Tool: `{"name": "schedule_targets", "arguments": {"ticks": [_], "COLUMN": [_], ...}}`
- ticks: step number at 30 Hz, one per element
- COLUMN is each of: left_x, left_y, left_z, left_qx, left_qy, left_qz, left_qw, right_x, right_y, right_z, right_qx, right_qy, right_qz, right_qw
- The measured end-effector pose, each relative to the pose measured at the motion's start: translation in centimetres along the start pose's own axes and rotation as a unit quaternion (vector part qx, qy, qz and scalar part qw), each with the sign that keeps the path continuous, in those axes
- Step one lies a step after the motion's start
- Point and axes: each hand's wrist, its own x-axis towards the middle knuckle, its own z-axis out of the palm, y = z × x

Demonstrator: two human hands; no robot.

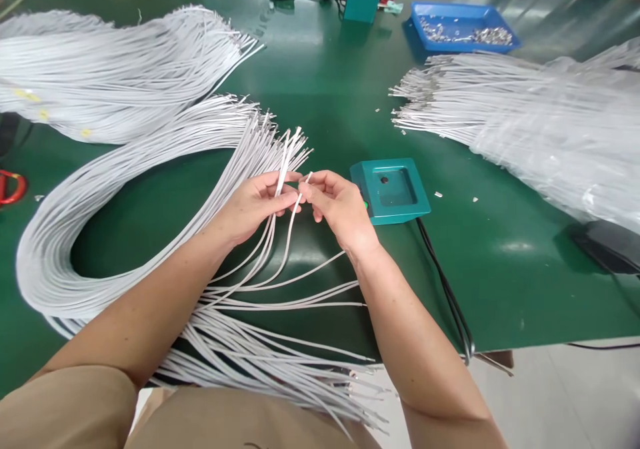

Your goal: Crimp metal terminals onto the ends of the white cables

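Several white cables (280, 186) stand between the thumb and fingers of my left hand (260, 199), their ends pointing up and away. Close beside it, my right hand (333, 202) pinches one white cable (291, 229) near its tip. The two hands almost touch at the fingertips. Below them the held cables curve down into a large looped bundle of white cables (50, 256), which bends round on the left. Loose cable ends (300, 362) from this bundle fan out under my forearms toward the table's front edge.
A teal square device (420, 196) with a recessed top sits right of my hands, its black cord running forward. More white cables lie at the back left (125, 62) and, partly under clear plastic, at right (540, 109). A blue tray (465, 12) holds small metal parts. Red-handled scissors (20, 188) lie left.
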Motion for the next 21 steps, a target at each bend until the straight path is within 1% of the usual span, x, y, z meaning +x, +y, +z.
{"name": "schedule_targets", "arguments": {"ticks": [2, 6, 9, 12, 16, 19, 21], "left_x": [-0.1, -0.3, -0.4, -0.4, -0.4, -0.5, -0.6], "left_y": [0.2, 0.2, -0.2, -0.6, -0.5, -0.1, 0.0], "left_z": [0.2, 0.7, 1.0, 1.1, 1.1, 1.3, 1.4], "left_qx": [0.01, 0.02, 0.028, 0.041, 0.046, 0.056, 0.071], "left_qy": [-0.001, -0.005, 0.024, 0.05, 0.049, 0.045, 0.037], "left_qz": [-0.002, 0.008, 0.026, 0.044, 0.062, 0.07, 0.071], "left_qw": [1.0, 1.0, 0.999, 0.997, 0.996, 0.995, 0.994], "right_x": [0.1, 0.2, 0.3, 0.2, 0.1, 0.2, 0.3], "right_y": [0.0, 0.1, 0.3, 0.5, 0.4, 0.2, 0.1], "right_z": [0.0, -0.1, 0.0, 0.2, 0.5, 0.5, 0.3], "right_qx": [0.038, 0.058, 0.064, 0.083, 0.15, 0.207, 0.215], "right_qy": [0.02, 0.042, 0.039, 0.026, 0.004, -0.048, -0.072], "right_qz": [0.006, -0.001, -0.01, -0.005, 0.027, 0.066, 0.079], "right_qw": [0.999, 0.997, 0.997, 0.996, 0.988, 0.975, 0.971]}}
